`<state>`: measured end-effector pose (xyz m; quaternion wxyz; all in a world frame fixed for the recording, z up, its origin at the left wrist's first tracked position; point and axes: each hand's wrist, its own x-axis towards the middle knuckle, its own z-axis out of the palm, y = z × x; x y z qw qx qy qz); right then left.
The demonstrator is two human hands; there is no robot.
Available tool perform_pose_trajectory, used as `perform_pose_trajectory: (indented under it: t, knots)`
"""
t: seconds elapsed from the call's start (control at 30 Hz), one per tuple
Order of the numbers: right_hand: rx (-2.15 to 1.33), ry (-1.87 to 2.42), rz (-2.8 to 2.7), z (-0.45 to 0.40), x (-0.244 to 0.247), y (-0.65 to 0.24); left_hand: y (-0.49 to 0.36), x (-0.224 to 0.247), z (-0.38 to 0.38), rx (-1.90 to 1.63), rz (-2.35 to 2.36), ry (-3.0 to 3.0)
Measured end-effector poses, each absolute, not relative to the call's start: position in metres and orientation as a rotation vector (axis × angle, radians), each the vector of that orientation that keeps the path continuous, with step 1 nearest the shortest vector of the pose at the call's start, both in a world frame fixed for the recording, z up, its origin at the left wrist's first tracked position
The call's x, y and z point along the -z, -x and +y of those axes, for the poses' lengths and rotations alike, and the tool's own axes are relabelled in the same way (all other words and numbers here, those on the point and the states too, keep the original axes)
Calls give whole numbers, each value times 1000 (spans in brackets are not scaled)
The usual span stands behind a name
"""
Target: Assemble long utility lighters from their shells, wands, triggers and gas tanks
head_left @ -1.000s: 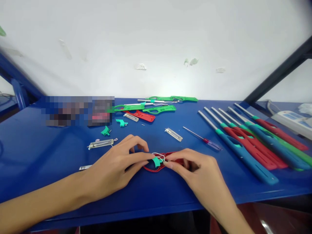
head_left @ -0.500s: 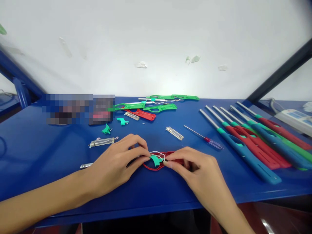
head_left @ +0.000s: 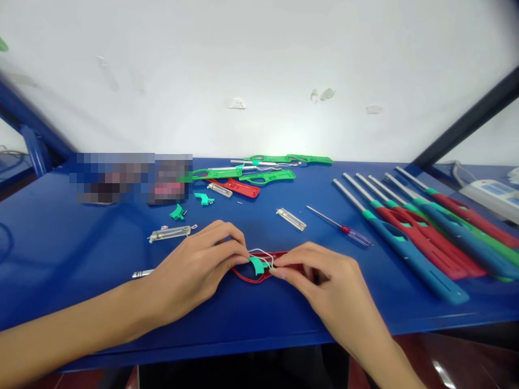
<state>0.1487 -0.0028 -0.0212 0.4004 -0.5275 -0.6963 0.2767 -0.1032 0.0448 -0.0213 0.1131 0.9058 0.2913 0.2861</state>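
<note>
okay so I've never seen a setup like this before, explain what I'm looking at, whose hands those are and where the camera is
There's no machine here: these are a person's two bare hands. One camera, worn on that person's head, looks forward and down at them. On the blue table, the left hand is at a teal piece and the right hand is at some white wires, both over a red shell. The exact grip is hidden. Farther back lie clear tubes and green shells. To the right are a screwdriver and a row of long lighters in blue, red and green. Two patches at the back left are blurred out, so I can't tell what is there.
</note>
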Motion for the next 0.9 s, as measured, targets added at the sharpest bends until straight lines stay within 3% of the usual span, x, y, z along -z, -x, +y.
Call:
perform_pose_trajectory:
  t: [0.9]
  knots:
    - [-679, 1314, -1819, -3, 21, -150, 98, 20, 45, -829, 906, -2689]
